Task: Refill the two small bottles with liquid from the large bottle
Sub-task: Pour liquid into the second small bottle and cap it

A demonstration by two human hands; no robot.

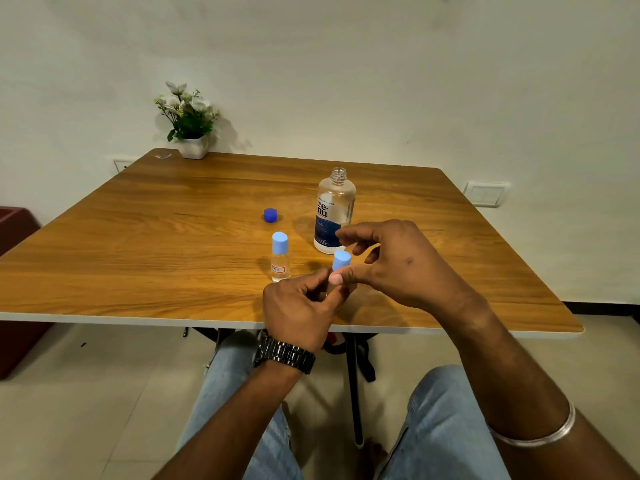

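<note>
The large clear bottle (334,211) stands uncapped in the middle of the wooden table (173,237). Its dark blue cap (270,215) lies to its left. One small bottle (280,257) with a light blue cap stands upright near the front. My left hand (301,310) grips the second small bottle, whose body is mostly hidden by my fingers. Its light blue cap (341,260) shows above them. My right hand (394,261) is at that cap, thumb beside it and fingers spread loosely above; I cannot tell if it pinches the cap.
A white pot of artificial flowers (188,124) sits at the table's far left corner. A dark red box (17,289) stands on the floor at left. My knees are under the table's front edge.
</note>
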